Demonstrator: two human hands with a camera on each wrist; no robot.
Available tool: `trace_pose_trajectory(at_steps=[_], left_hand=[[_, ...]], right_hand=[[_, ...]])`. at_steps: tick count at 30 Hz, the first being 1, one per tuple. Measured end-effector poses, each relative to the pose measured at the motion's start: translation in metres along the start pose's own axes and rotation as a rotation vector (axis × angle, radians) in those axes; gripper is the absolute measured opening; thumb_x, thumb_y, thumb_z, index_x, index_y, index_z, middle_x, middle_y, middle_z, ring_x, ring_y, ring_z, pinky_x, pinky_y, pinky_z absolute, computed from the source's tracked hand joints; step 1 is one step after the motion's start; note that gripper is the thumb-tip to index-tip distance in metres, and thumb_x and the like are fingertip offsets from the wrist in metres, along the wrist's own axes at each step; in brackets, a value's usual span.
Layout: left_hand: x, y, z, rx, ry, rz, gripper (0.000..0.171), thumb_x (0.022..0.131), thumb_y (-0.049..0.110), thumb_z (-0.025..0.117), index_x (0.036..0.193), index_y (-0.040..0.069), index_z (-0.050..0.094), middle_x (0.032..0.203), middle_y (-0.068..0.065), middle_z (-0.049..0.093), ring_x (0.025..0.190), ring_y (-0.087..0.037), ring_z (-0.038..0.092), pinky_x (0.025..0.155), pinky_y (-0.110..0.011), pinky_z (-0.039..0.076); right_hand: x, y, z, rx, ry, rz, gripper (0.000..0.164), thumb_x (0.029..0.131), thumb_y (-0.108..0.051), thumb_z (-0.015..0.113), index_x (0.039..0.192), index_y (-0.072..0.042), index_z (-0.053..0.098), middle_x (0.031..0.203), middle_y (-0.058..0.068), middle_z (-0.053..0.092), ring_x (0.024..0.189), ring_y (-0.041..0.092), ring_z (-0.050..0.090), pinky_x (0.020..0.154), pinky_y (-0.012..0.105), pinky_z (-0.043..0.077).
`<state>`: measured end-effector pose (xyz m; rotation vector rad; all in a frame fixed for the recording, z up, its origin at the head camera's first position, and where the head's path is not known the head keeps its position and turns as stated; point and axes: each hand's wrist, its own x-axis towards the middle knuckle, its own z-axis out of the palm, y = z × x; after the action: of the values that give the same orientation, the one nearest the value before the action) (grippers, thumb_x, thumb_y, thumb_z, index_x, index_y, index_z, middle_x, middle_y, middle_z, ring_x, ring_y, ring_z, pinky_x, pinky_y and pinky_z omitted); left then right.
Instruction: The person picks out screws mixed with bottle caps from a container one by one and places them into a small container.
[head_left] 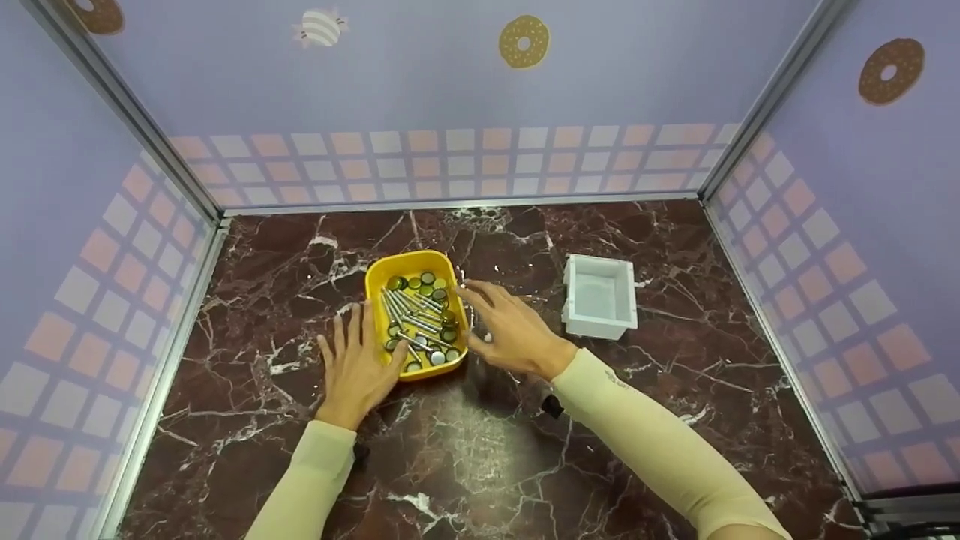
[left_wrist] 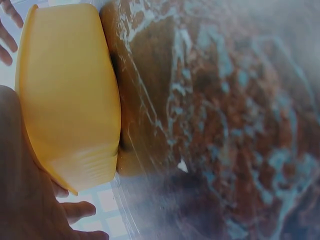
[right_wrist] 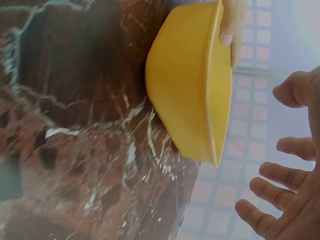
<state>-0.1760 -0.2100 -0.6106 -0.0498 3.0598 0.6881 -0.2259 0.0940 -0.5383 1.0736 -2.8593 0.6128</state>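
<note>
A yellow plastic tub (head_left: 409,262) stands on the dark marbled surface. Inside it lie several slim silver metal rods (head_left: 424,324) and several round discs (head_left: 438,358), some silver and some dark; their exact kind is too small to tell. My left hand (head_left: 360,375) is at the tub's left rim with fingers spread, the thumb reaching over the rim. To the right, my right hand (head_left: 517,330) hovers with its fingers extended; the right wrist view shows this hand (right_wrist: 295,190) apart from the tub (right_wrist: 185,80). Only the tub's outer wall (left_wrist: 70,95) appears in the left wrist view.
A white rectangular box (head_left: 600,296) stands right of the right hand, its inside showing pale. Patterned panels (head_left: 480,90) enclose the back and both sides, with metal rails (head_left: 465,204) along the surface's edges.
</note>
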Motion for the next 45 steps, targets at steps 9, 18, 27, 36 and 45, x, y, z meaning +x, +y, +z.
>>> trace_pose_trajectory(at_steps=[9,18,27,36,45], left_hand=[[0.006,0.001,0.002,-0.012,0.019,0.013,0.096,0.117,0.057,0.053,0.19,0.019,0.004,0.197,-0.02,0.017,0.182,-0.057,0.009,0.143,-0.085,-0.001],[0.004,-0.002,-0.003,-0.015,0.025,0.01,0.093,0.116,0.045,0.055,0.19,0.02,0.004,0.196,-0.023,0.014,0.182,-0.057,0.009,0.143,-0.085,-0.003],[0.003,0.0,-0.003,-0.025,0.036,0.009,0.092,0.116,0.039,0.056,0.19,0.023,0.005,0.196,-0.025,0.015,0.181,-0.057,0.01,0.142,-0.086,-0.001],[0.001,-0.001,0.001,-0.03,0.037,0.003,0.093,0.114,0.037,0.057,0.19,0.023,0.006,0.194,-0.027,0.018,0.181,-0.058,0.011,0.141,-0.087,0.0],[0.0,-0.001,0.001,-0.034,0.041,-0.011,0.094,0.113,0.037,0.057,0.19,0.026,0.004,0.194,-0.028,0.018,0.181,-0.059,0.012,0.141,-0.087,-0.003]], right_hand=[[0.021,-0.009,0.004,-0.011,-0.051,-0.045,0.074,0.114,-0.038,0.071,0.179,-0.013,0.045,0.177,0.019,0.054,0.159,0.041,0.061,0.131,0.059,0.056],[0.043,-0.026,0.011,-0.057,-0.149,-0.045,0.068,0.112,-0.032,0.075,0.174,-0.015,0.054,0.167,0.019,0.065,0.145,0.04,0.073,0.118,0.055,0.066],[0.066,-0.04,0.017,-0.083,-0.245,-0.056,0.063,0.111,-0.028,0.077,0.17,-0.014,0.06,0.148,0.019,0.074,0.122,0.034,0.08,0.101,0.049,0.073],[0.086,-0.048,0.03,-0.079,-0.318,-0.083,0.052,0.11,-0.018,0.078,0.16,-0.006,0.068,0.14,0.019,0.081,0.121,0.035,0.082,0.105,0.045,0.071],[0.1,-0.057,0.042,-0.069,-0.405,-0.078,0.054,0.103,-0.006,0.081,0.156,-0.004,0.072,0.139,0.015,0.084,0.117,0.03,0.083,0.105,0.039,0.07]])
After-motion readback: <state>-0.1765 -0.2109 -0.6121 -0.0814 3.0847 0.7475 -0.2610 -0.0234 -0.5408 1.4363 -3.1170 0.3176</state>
